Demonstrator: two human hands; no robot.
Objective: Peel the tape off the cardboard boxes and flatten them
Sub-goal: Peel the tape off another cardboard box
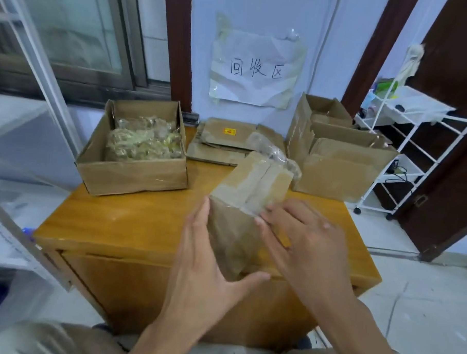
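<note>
A small taped cardboard box [249, 188] is held tilted above the wooden table [134, 220]. My left hand [204, 258] supports its left side and underside, fingers straight along the side and thumb under the bottom. My right hand [304, 238] lies against the box's right front edge, its fingertips on the clear tape [255, 207] at the top rim. A loose strip of clear tape [281, 157] curls off the far end of the box.
An open box [131, 172] full of crumpled tape stands at the back left. Flattened cardboard [228, 142] lies at the back centre. Open boxes [340, 165] stand at the back right. A white wire rack [405, 147] is right of the table.
</note>
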